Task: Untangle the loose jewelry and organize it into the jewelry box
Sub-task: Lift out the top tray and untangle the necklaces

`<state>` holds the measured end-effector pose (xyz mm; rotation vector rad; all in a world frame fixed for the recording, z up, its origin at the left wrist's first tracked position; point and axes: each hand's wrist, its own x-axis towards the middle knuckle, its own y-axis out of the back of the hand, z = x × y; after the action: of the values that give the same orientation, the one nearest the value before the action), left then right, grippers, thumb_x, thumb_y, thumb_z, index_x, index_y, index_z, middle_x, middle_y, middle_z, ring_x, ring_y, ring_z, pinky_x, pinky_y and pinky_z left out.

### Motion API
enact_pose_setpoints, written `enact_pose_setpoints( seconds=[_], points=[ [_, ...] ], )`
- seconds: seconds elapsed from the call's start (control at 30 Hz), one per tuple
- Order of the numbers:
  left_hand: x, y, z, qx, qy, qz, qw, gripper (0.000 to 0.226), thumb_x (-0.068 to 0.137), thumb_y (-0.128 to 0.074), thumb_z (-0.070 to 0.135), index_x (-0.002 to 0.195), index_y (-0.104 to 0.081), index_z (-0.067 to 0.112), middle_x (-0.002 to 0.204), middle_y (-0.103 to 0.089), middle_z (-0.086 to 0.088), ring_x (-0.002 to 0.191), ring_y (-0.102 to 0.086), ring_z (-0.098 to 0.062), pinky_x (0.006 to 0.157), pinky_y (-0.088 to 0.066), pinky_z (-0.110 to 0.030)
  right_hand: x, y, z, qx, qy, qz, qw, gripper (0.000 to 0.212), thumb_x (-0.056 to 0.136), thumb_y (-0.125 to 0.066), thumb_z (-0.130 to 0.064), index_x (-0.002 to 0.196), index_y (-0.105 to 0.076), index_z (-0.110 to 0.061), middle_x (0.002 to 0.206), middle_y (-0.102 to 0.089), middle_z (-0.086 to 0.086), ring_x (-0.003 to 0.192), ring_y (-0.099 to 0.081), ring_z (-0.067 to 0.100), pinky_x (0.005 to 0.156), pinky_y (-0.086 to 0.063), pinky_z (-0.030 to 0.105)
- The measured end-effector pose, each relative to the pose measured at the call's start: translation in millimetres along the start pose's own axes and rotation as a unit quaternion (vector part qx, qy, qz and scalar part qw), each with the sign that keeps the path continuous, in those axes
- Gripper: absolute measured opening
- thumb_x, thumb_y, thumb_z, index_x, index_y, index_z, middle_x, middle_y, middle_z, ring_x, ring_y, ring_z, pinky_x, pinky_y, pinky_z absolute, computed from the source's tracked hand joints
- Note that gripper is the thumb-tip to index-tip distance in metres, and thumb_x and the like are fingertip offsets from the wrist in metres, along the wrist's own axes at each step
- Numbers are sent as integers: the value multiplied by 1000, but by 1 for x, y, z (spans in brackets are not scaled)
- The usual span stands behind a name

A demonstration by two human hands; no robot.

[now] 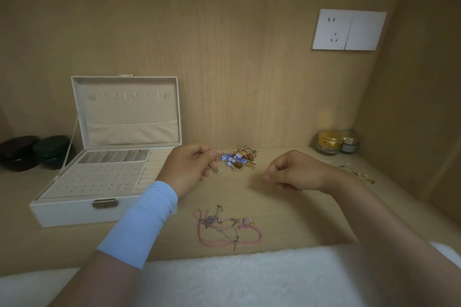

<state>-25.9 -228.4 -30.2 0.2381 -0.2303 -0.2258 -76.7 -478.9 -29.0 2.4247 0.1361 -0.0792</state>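
Observation:
A white jewelry box [74, 214] stands open at the left, lid upright, with a perforated earring pad and small compartments inside. A tangled heap of blue and orange beads and gold pieces [239, 158] lies at mid-table. My left hand [189, 168] pinches a small gold piece at the heap's left edge. My right hand [291, 172] hovers to the right of the heap with fingers curled, thumb and fingertip pressed together; whether it pinches something is unclear. A pink cord bracelet tangled with thin chains and charms [224, 227] lies nearer to me.
Two dark round cases [35, 152] sit left of the box. Two small jars [334, 143] stand in the back right corner. A few small gold pieces [356, 172] lie at the right. A wall socket [348, 30] is on the back panel. White fluffy fabric [237, 279] covers the near edge.

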Motion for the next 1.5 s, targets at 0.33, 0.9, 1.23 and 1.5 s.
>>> enact_pose_setpoints(
  seconds=[0.33, 0.9, 1.23, 1.5],
  points=[
    [18, -11, -1, -43, 41, 3, 998, 15, 95, -59, 14, 89, -73, 12, 71, -70, 2, 58, -54, -12, 54, -49, -21, -31, 35, 41, 57, -27, 41, 997, 14, 94, -68, -23, 88, -78, -15, 69, -57, 6, 60, -50, 15, 60, -41, 28],
    [32, -128, -1, 351, 4, -123, 928, 20, 78, -61, 20, 65, -70, 33, 85, -70, 14, 82, -64, -11, 64, -41, -20, -83, 99, 134, -39, -120, 267, 955, 10, 86, -77, -16, 76, -76, -16, 72, -70, -7, 68, -60, 5, 53, -40, 8],
    [30, -150, -1, 450, -84, -132, 879, 21, 91, -57, 23, 95, -76, 29, 106, -72, 10, 91, -66, -13, 84, -52, -25, -81, 100, 155, -188, -146, 251, 938, 15, 92, -67, -31, 97, -78, -23, 97, -72, -8, 96, -65, 15, 78, -46, 25],
    [18, -145, -13, 478, -149, -203, 841, 37, 102, -39, 23, 136, -53, 22, 133, -45, 0, 125, -41, -19, 105, -36, -28, -92, 86, 148, -307, -82, 199, 927, 31, 97, -47, -31, 116, -71, -23, 120, -64, 3, 118, -56, 26, 101, -45, 36]
  ],
)
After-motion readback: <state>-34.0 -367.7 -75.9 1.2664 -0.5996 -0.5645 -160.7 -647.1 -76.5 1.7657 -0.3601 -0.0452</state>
